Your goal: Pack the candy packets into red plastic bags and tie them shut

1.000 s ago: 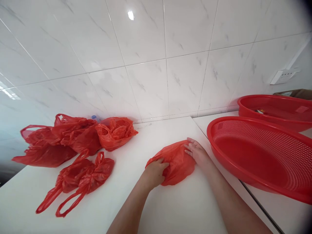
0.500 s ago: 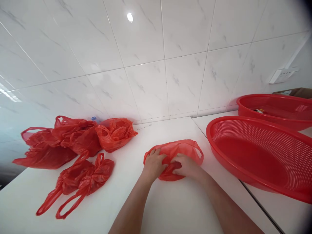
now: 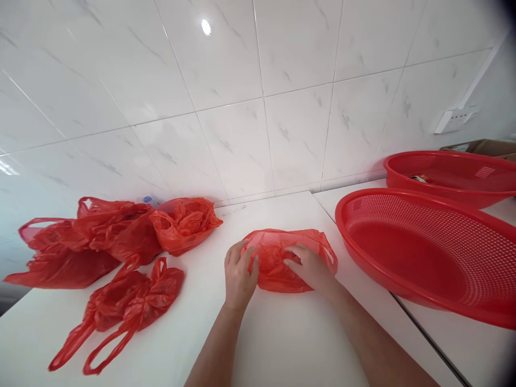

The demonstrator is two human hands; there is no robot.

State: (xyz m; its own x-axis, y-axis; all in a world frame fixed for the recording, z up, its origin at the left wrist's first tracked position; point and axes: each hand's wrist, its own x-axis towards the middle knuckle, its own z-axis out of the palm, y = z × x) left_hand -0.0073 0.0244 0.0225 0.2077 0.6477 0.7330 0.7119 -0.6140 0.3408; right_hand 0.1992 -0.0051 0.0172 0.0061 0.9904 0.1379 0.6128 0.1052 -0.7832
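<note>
A red plastic bag [image 3: 278, 279] lies on the white table in front of me, its mouth spread and crumpled film showing inside. My left hand [image 3: 241, 274] is at the bag's left edge, thumb and fingers apart, with nothing visible between them. Over the right part of the bag is my right hand [image 3: 309, 266], its thumb and index finger parted; the other fingers are partly hidden. A loop handle [image 3: 330, 252] sticks out at the bag's right end.
Left, several filled red bags [image 3: 124, 231] stand by the tiled wall. A tied red bag [image 3: 153, 295] with long handles lies nearer. On the right are a red perforated basket [image 3: 403, 258] and another red basket [image 3: 443, 185] behind it. A gap [image 3: 427, 336] runs between the tables.
My left hand has moved left, from over the bag to its left edge. The bag's mouth is spread wider. My right hand stays nearly in place; the view has shifted slightly.
</note>
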